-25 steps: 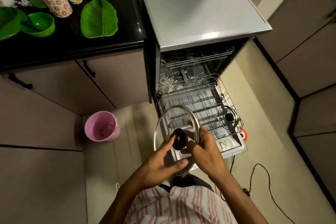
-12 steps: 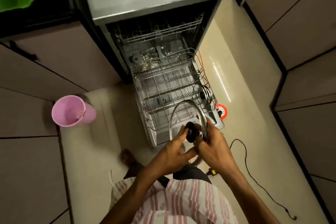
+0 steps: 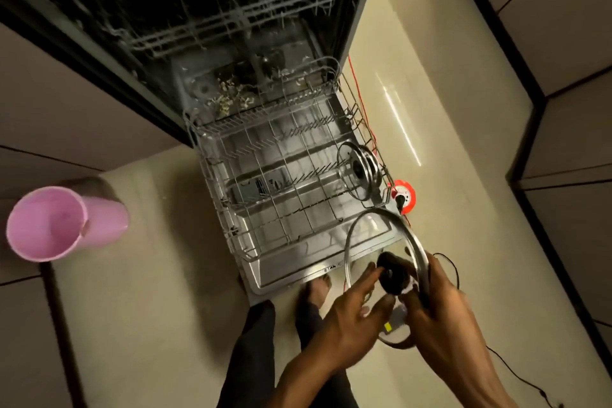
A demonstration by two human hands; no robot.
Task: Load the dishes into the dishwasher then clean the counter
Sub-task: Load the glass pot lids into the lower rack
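Over the open dishwasher (image 3: pixel 212 26), lower rack (image 3: pixel 281 182) pulled out, one lid (image 3: pixel 359 172) already slotted at right. Glass lid (image 3: pixel 387 232) held near edge: right hand (image 3: pixel 440 308) grips rim, left hand (image 3: pixel 351 315) fingers straight at knob (image 3: pixel 392 272). Loading step; next, stand it between tines.

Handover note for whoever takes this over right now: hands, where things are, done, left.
Right hand grips the rim of a glass lid, held near the open dishwasher door.
Left hand: straight fingers touch the lid's black knob.
Lower rack is pulled out; a smaller glass lid already stands on edge at its right side.
Upper rack is pushed in; contents unclear.
Done: one lid racked.
Left: rack the held lid, load any other dishes, clean the counter, which is out of view.
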